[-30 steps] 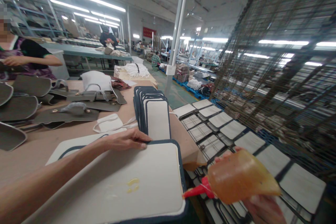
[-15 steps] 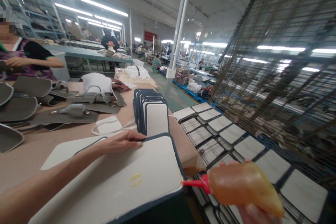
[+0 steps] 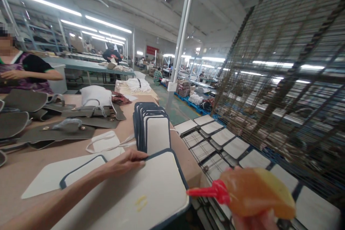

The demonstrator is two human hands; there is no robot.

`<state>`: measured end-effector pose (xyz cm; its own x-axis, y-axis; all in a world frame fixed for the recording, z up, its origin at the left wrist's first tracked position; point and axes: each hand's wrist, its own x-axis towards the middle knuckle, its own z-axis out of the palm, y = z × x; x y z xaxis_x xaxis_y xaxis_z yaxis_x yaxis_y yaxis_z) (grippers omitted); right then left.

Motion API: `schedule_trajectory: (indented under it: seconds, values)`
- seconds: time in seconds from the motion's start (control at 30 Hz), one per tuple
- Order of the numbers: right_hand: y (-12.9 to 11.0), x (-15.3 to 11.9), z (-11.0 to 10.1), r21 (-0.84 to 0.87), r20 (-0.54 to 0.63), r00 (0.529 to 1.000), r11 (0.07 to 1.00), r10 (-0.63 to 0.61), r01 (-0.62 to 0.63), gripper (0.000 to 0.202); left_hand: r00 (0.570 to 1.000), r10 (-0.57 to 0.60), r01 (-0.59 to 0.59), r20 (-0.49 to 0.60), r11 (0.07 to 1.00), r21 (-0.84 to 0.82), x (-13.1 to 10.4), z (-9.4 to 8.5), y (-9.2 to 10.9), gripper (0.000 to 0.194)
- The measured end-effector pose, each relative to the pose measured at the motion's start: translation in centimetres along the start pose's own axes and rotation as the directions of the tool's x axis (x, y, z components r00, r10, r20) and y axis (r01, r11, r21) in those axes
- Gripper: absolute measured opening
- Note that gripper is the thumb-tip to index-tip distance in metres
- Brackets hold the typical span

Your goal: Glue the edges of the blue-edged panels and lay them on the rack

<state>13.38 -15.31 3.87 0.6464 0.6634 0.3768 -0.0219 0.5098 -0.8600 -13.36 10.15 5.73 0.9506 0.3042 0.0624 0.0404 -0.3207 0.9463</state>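
Note:
My left hand (image 3: 132, 160) grips the far edge of a large white panel (image 3: 159, 181) with a dark navy border, fingers closed on it. Two short yellow marks (image 3: 140, 203) lie on the panel's white face. My right hand (image 3: 254, 220) is wrapped around a squeeze bottle (image 3: 260, 192) of amber liquid, probably glue, held on its side. Its red nozzle (image 3: 203, 192) points left, the tip at the panel's right edge near the rounded corner. A row of similar navy-edged panels (image 3: 158, 134) stands just beyond my left hand. Another navy-edged white piece (image 3: 86, 169) lies under my left forearm.
Grey bag parts (image 3: 58, 133) with handles cover the table's left side; a co-worker (image 3: 25, 68) handles something there. White panels (image 3: 235, 147) lie on a wire rack to the right, beneath a raised mesh frame (image 3: 291, 61). A white pole (image 3: 179, 43) stands beyond the table.
The view has tilted upward slightly. The bottle has turned a little in my right hand, while its nozzle tip stays along the panel's right edge. My left hand keeps its hold.

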Motion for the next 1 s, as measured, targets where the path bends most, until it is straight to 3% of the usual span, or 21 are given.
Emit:
schedule_trajectory:
  seconds: [0.13, 0.27, 0.47, 0.7, 1.0]
  values:
    - [-2.7, 2.7, 1.2, 0.109, -0.181, 0.983, 0.994, 0.021, -0.001, 0.045, 0.994, -0.012, 0.014, 0.113, 1.0, -0.022, -0.2, 0.7, 1.7, 0.037]
    - [-4.3, 4.1, 2.8, 0.154, -0.076, 0.997, 0.988, 0.03, -0.018, 0.068, 0.976, -0.007, 0.004, 0.218, 1.0, 0.013, -0.4, 1.3, 3.7, 0.038]
    - [-4.7, 3.8, 3.0, 0.091, 0.134, 0.987, 0.991, 0.084, -0.097, 0.064, 0.961, -0.003, 0.0, 0.278, 1.0, 0.011, -0.6, 1.6, 5.4, 0.04]
    - [-4.9, 3.9, 3.0, 0.056, 0.164, 0.986, 0.998, 0.017, -0.027, 0.069, 0.959, -0.009, 0.016, 0.282, 1.0, -0.02, -1.1, 1.5, 6.0, 0.039]
    - [-4.7, 3.5, 2.3, 0.043, 0.263, 0.963, 0.997, 0.048, -0.061, 0.078, 0.96, -0.01, 0.026, 0.28, 0.998, -0.052, -1.4, 1.4, 5.1, 0.041]
